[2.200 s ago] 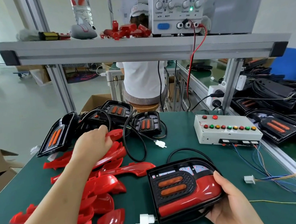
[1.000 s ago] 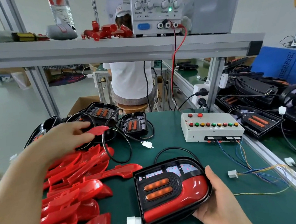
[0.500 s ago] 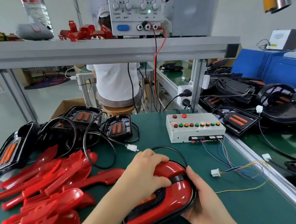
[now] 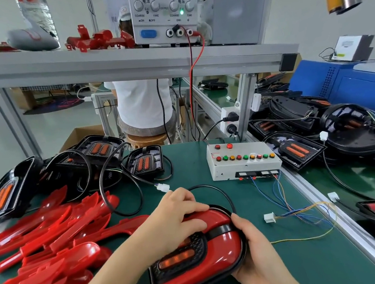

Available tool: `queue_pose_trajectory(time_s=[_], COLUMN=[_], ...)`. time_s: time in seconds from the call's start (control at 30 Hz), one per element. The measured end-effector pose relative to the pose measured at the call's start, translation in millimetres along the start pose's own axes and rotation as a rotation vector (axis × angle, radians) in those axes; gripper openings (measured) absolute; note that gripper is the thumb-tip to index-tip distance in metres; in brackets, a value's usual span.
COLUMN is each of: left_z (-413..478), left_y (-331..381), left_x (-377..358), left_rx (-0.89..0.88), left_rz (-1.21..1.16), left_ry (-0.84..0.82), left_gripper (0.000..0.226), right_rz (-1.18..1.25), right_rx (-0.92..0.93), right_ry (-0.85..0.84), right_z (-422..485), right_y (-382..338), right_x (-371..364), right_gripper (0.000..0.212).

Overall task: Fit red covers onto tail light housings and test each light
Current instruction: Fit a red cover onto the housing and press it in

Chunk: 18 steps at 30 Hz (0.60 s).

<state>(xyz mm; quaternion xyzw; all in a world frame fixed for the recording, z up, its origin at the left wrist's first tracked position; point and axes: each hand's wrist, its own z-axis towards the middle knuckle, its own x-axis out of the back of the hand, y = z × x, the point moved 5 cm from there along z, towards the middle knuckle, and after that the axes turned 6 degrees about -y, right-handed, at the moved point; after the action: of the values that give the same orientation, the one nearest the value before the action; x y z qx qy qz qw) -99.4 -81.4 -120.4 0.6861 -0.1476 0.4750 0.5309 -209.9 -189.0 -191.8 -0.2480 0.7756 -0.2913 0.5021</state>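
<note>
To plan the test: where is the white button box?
Head view, right of centre: the white button box stands on the green table, beyond the right hand, near the power socket.

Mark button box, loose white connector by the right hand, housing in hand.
button box (image 4: 230, 171): head view, white panel under the lamps.
white connector (image 4: 269, 217): head view, plug body.
tail light housing (image 4: 218, 255): head view, lower red cover.
</note>
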Motion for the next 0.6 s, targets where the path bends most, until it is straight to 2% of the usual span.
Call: queue_pose_trajectory(time_s=[0.23, 0.47, 0.6], left_z=[0.6, -1.5, -0.9], left_y=[-0.3, 5.9, 11.3], left_x=[-0.5, 4.9, 7.3], left_rx=[0.011, -0.063, -0.126], left_rz=[-0.039, 0.026, 0.073], left_ry=[-0.017, -0.042, -0.059], left_gripper=[0.035, 0.036, 0.037], right_rz=[-0.098, -0.108, -0.095], right_rx=[0.05, 0.056, 0.041], right_ry=[0.024, -0.009, 0.004], right_z=[-1.2, -1.7, -3.8], right_y=[-2.9, -3.9, -3.7], right_x=[-1.3, -1.2, -1.5], right_gripper=[0.062, 0.052, 0.054])
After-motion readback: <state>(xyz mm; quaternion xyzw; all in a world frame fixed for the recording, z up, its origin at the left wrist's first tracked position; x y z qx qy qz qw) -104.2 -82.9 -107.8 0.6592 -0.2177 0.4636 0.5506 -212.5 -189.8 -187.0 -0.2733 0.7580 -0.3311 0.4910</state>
